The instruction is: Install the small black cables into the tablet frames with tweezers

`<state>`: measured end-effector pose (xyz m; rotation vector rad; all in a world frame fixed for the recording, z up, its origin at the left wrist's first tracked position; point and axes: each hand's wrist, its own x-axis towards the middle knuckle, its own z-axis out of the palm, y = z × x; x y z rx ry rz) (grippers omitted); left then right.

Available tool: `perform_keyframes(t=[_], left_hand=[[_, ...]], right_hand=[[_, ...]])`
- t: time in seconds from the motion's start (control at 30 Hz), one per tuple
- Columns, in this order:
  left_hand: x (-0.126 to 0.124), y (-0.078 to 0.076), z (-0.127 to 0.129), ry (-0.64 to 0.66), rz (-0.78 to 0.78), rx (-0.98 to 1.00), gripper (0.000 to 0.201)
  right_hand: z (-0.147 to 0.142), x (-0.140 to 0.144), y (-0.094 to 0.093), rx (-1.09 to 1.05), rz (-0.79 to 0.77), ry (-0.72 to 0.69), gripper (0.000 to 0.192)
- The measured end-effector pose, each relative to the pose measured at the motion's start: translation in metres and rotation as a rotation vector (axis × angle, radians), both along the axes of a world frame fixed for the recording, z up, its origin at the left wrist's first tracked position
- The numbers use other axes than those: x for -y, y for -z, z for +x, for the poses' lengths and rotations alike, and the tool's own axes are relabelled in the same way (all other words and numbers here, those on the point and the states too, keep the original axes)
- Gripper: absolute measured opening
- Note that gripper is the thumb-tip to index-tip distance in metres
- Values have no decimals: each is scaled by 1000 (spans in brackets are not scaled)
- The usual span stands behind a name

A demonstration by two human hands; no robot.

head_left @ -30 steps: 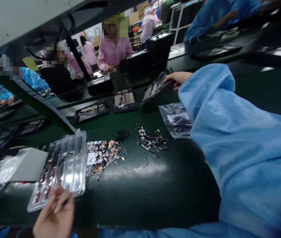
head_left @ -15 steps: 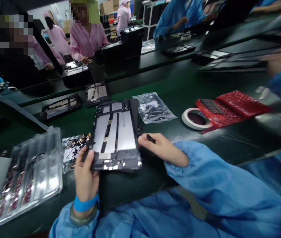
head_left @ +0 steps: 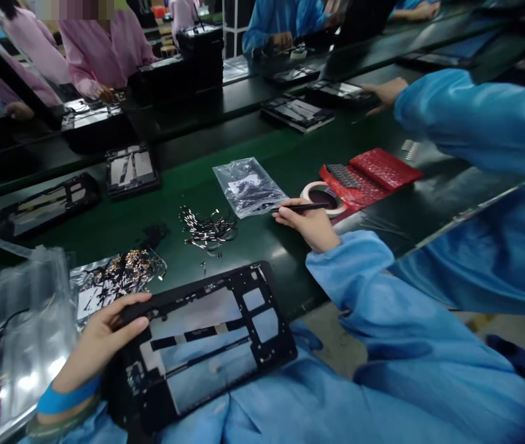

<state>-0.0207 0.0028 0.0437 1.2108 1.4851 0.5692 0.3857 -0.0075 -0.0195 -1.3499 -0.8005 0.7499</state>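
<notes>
Now pulled off the desk (head_left: 290,157) onto the lap: frame (head_left: 206,342), flipped dark side up, gripped at its near-left edge by the left hand (head_left: 105,333), fingers closed over the rim. Right hand (head_left: 306,222) pinching a stylus (head_left: 299,208), just right of the frame, beside the bag (head_left: 248,185). Loose parts (head_left: 206,228) lying beyond the frame, none yet fitted; work seemingly at its start.

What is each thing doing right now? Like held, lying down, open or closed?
left hand: gripping the frame's edge
tablet frame: held tilted over the lap, inside facing up
right hand: pinching the tool
thin black tool: held level, above the table
clear bag: lying flat, parts inside
tape roll: lying flat
loose small parts: scattered in a pile
red cases: lying flat
</notes>
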Motion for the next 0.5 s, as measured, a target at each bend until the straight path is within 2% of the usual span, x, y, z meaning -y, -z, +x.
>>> perform_keyframes(t=[0.1,0.2,0.27,0.4,0.5], left_hand=[[-1,14,0,156,213,-166,54],[2,22,-2,219,509,-363,51],[5,25,-2,279,633,-430,47],[9,29,0,407,687,-511,48],[9,32,2,390,662,-574,55]], right_hand=[[2,-8,5,76,11,21,46],[6,-16,9,172,25,63,40],[8,-19,10,221,30,79,38],[8,-22,13,295,39,88,37],[7,-22,12,352,40,74,35]])
